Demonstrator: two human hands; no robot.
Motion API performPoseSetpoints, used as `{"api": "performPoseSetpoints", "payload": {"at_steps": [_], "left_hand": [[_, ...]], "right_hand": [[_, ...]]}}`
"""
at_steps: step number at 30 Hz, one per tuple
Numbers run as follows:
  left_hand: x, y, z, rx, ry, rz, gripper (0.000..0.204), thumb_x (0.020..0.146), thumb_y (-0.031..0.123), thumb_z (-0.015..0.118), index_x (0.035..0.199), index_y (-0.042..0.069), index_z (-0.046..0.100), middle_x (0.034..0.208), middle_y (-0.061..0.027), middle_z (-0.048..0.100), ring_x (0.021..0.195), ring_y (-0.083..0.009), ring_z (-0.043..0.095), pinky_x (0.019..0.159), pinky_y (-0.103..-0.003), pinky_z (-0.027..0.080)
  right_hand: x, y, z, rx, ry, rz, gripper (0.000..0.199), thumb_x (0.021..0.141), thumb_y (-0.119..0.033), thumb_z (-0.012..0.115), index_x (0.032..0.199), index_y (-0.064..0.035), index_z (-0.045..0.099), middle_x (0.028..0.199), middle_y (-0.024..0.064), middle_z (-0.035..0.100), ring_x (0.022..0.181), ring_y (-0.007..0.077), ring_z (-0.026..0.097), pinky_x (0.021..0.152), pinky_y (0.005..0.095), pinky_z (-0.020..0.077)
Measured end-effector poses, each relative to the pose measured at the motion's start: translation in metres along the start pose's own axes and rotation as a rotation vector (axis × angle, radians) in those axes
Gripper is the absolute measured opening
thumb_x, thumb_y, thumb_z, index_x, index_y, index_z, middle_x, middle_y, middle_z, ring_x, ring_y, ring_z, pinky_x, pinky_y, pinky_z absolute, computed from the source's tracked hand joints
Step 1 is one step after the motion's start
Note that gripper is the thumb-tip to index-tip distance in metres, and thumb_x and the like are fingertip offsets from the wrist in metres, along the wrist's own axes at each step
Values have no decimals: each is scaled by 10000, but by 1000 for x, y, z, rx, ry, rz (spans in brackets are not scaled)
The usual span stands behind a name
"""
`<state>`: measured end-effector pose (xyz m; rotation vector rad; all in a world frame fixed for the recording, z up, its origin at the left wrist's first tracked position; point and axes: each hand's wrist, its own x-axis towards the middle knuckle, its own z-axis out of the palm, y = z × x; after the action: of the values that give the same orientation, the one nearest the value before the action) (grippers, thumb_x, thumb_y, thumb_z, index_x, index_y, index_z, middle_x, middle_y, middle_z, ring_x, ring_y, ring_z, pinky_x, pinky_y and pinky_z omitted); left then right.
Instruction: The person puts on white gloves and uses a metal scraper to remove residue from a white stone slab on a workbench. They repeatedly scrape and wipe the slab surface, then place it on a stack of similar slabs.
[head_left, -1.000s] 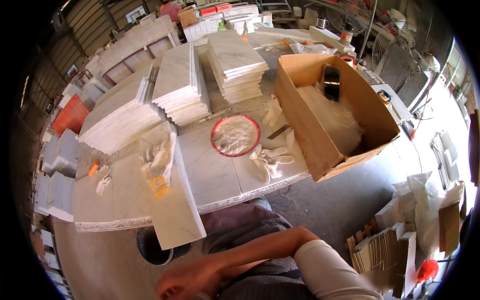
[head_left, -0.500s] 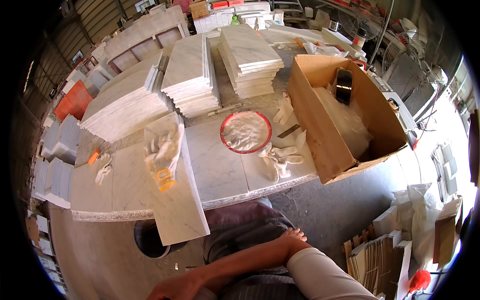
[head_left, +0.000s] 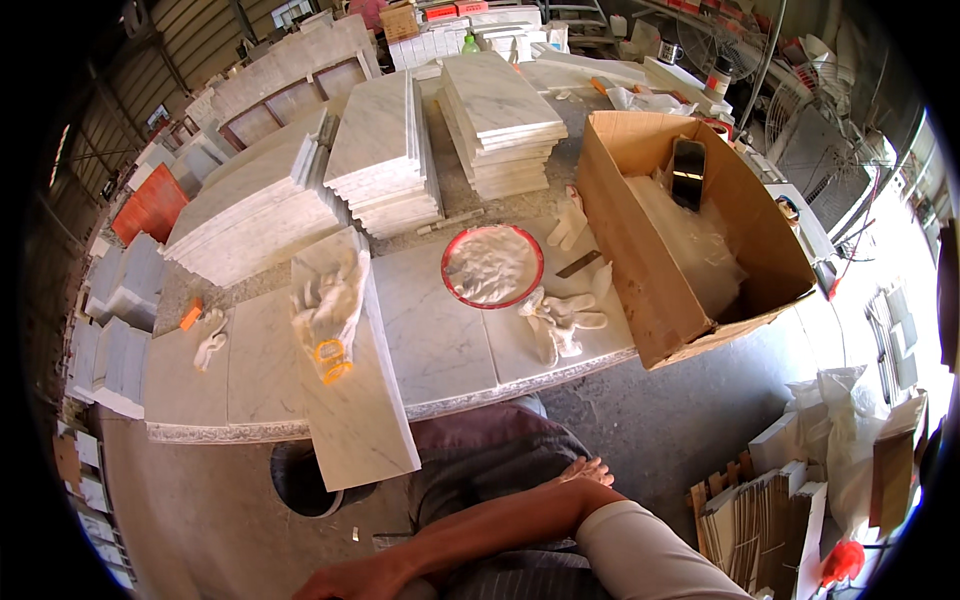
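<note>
My arms are folded across my lap. My right forearm runs to the lower left, where my right hand (head_left: 352, 582) is partly cut off by the lower edge; its fingers cannot be made out. Beside my right elbow my left hand (head_left: 587, 470) shows, its fingers apart and nothing in them. In front of me a pale marble slab (head_left: 365, 430) juts over the bench edge, with a white work glove (head_left: 328, 290) with orange marks on it. To its right are a red-rimmed bowl (head_left: 447, 283) of white paste, crumpled white gloves (head_left: 562, 320) and a flat dark blade (head_left: 578, 264).
Stacks of marble slabs (head_left: 375, 130) stand along the back of the bench. A cardboard box (head_left: 640, 270) at the right holds clear plastic and a black phone (head_left: 688, 172). An orange block (head_left: 191, 317) lies at the left. Below the bench is a dark bucket (head_left: 300, 480).
The whole view has shifted very slightly. My arms and the things on the bench stay as they were.
</note>
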<state>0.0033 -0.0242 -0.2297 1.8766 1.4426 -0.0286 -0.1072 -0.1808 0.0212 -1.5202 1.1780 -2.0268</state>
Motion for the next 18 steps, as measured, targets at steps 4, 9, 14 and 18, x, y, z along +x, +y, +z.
{"api": "performPoseSetpoints", "payload": {"at_steps": [4, 9, 14, 18], "left_hand": [[1, 1, -1, 2, -2, 6, 306, 972, 374, 512, 1092, 131, 655, 1224, -90, 602, 1278, -277, 484, 947, -485, 425], [2, 0, -1, 5, -6, 14, 303, 971, 372, 514, 1086, 131, 656, 1220, -89, 603, 1272, -276, 488, 946, -484, 425], [1, -1, -1, 7, -1, 1, 299, 970, 370, 515, 1079, 130, 657, 1215, -88, 604, 1266, -275, 492, 944, -483, 426], [5, -1, -2, 7, -3, 14, 296, 969, 368, 517, 1074, 130, 658, 1212, -87, 605, 1262, -275, 495, 943, -482, 427]], "right_hand": [[0, -23, 7, 185, 43, -65, 477, 1001, -469, 579, 1024, -4, 679, 924, 113, 679, 824, 188, 604, 707, 357, 486], [3, -10, 12, 253, 61, -134, 478, 1004, -468, 572, 1030, -3, 679, 929, 112, 680, 833, 185, 602, 722, 364, 486], [4, -6, 4, 82, 11, 17, 476, 1004, -456, 577, 1025, 11, 670, 917, 108, 673, 852, 173, 595, 741, 356, 482], [-3, -15, 6, 156, 59, -48, 477, 1006, -455, 571, 1024, 11, 667, 902, 101, 666, 861, 173, 591, 744, 352, 480]]}}
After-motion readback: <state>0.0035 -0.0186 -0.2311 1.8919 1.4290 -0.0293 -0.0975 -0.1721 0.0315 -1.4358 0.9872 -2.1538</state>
